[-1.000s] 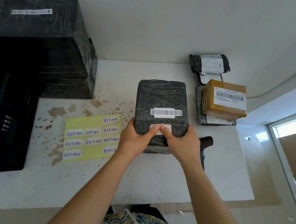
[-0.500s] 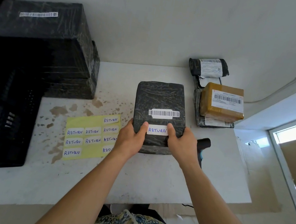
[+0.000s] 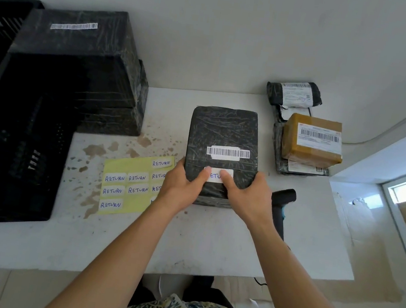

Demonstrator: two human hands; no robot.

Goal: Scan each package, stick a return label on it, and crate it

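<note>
A black plastic crate [image 3: 11,141] is sitting at the far left of the white worktop [image 3: 210,242], and a large black-wrapped package [image 3: 79,56] with a barcode strip on top is lying against its right rim, on top of another black-wrapped package [image 3: 123,118]. Brown stains [image 3: 97,151] are spotting the worktop just right of the crate, and a yellow sheet of handwritten RETURN labels [image 3: 128,185] is lying flat beside them, its right edge disappearing under the left hand [image 3: 181,185]. That hand is gripping the near left corner of the black-wrapped package [image 3: 224,136] at the middle of the worktop, thumb pressing on a white return label [image 3: 217,175] stuck below the package's barcode sticker [image 3: 228,153]. The right hand [image 3: 248,197] is gripping the near right corner the same way, its thumb also lying on the label, so only part of the writing is showing. The package is a wrinkled, glossy block, resting flat. A black handheld scanner [image 3: 280,207] is lying just right of the right wrist, partly hidden by it. Farther back on the right, a brown taped box [image 3: 311,143] with a shipping label is sitting on a flat black parcel [image 3: 281,165], and a rolled black mailer [image 3: 293,95] is lying behind them near the wall.
</note>
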